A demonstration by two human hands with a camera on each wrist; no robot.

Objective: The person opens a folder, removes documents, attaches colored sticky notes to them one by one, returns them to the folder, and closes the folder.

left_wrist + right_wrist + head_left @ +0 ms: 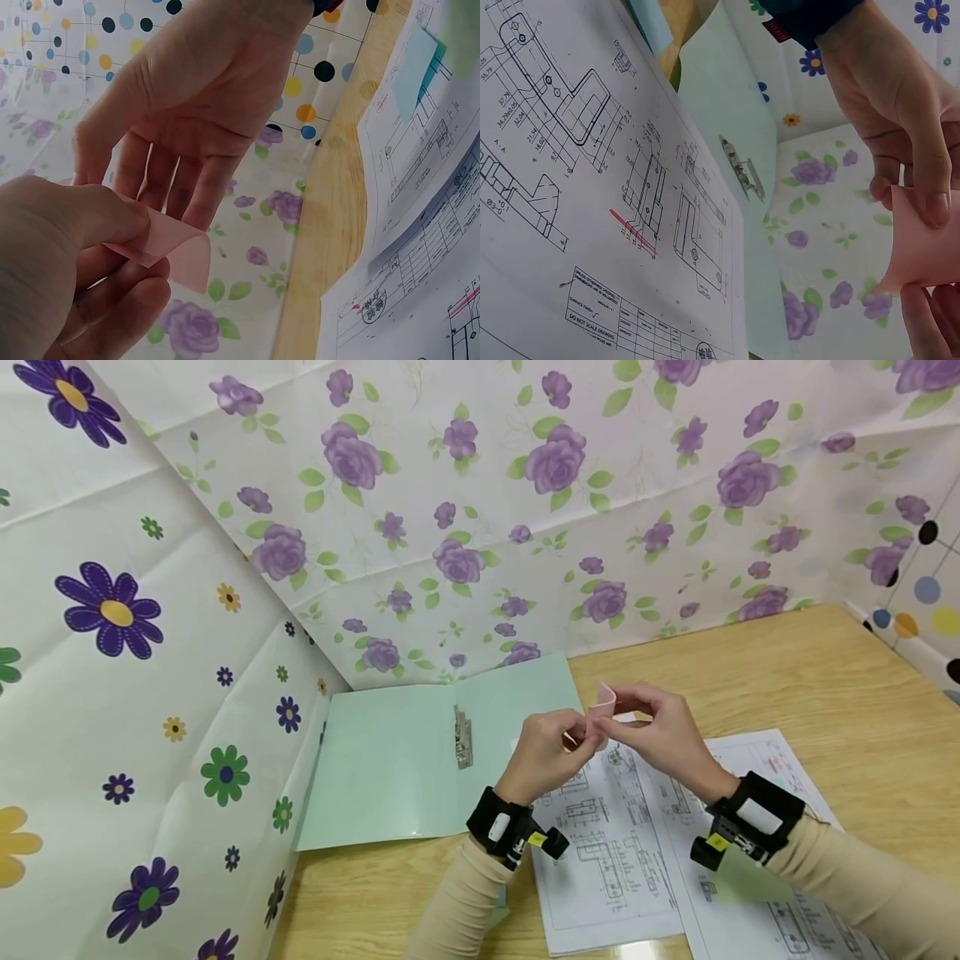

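Pink slip [602, 702] now pinched between left hand [550, 750] and right hand [670, 731], right of head-view centre; drawings [611, 906] spread lower right; folder [382, 760] laid flat, lower left.

This looks like a small desk corner for office-style paperwork, enclosed by creased, printed coverings. A wood-grain tabletop [765, 685] carries an open pale green folder [382, 760] with a metal clip [462, 743], and printed engineering drawings [573, 902], one with a "DO NOT SCALE DRAWING" block; a blue note [415, 71] lies on the sheets, and a pink slip [924, 251] adds to the stationery. Purple roses pattern the back covering [495, 510], daisies the left covering [45, 710], coloured dots the right covering [911, 597]; the kind of building cannot be told
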